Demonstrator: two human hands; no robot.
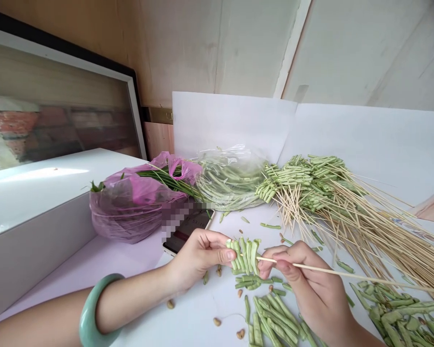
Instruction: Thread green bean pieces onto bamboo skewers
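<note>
Between the thumb and fingers of my left hand (206, 253) is a row of cut green bean pieces (244, 255), side by side on a thin bamboo skewer (325, 271). My right hand (307, 284) pinches that skewer just right of the beans, and its long end runs off to the right. Loose bean pieces (275, 318) lie in a pile on the white table below my hands, with a smaller cluster (255, 281) right under the threaded row. A pale green bangle (96, 308) circles my left wrist.
Finished bean skewers (307, 180) are heaped at the back right, beside bare skewers (412, 246). More beans (401, 313) lie front right. Behind are a clear bag of beans (231, 178), a purple bag (126, 217) and a phone (188, 226). A white box (47, 250) stands left.
</note>
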